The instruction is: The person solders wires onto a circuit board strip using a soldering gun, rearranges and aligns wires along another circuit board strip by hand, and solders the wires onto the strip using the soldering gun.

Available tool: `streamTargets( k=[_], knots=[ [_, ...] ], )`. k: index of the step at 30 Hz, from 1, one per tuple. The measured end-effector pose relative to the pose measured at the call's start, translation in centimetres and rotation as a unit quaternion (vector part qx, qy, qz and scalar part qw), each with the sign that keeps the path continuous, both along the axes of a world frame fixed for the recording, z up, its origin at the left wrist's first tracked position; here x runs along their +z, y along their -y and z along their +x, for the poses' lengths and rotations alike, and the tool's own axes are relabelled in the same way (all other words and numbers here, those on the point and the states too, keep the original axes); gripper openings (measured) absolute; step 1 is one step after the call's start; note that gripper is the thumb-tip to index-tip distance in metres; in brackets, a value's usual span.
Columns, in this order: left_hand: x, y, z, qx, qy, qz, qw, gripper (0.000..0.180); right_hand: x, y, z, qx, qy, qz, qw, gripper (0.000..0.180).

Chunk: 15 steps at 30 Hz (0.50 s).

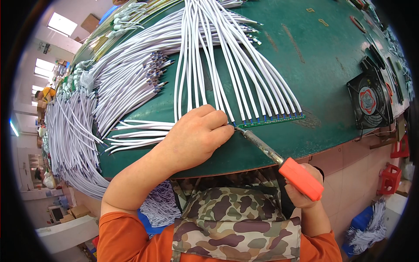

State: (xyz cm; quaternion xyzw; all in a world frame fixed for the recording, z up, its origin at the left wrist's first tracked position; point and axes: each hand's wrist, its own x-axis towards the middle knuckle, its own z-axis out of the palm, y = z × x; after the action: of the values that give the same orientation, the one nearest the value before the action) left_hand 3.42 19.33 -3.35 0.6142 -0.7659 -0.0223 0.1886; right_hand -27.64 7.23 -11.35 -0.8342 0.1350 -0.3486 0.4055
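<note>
My right hand (301,185) grips a soldering iron (301,178) by its red-orange handle. The iron's metal shaft slants up and left, with its tip at the near edge of a narrow green circuit board (273,121). White cables (244,74) fan down from the far side, several meeting the board at short blue wire ends. My left hand (196,135) is closed beside the iron's tip, thumb and forefinger pressed together at the board's left end. What lies between those fingers is hidden. Other white cable ends (139,135) stick out leftward from beneath this hand.
Large bundles of white cable (72,131) cover the left of the green table (314,56) and hang over its edge. A black fan (370,100) stands at the right. Red stools (388,179) are on the floor. Another person (46,94) is far left.
</note>
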Motion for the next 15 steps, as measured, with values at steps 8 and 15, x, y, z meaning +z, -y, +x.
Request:
streamTargets(
  k=[8, 15],
  knots=[
    [0.3, 0.2, -0.1, 0.003, 0.008, 0.023, 1.000, 0.025, -0.9, -0.2, 0.1, -0.006, 0.047, -0.037, 0.998, 0.033],
    [0.6, 0.3, -0.1, 0.004, 0.012, 0.033, 0.999, 0.025, -1.1, 0.6, -0.1, 0.025, 0.032, -0.096, 0.995, 0.051]
  ],
)
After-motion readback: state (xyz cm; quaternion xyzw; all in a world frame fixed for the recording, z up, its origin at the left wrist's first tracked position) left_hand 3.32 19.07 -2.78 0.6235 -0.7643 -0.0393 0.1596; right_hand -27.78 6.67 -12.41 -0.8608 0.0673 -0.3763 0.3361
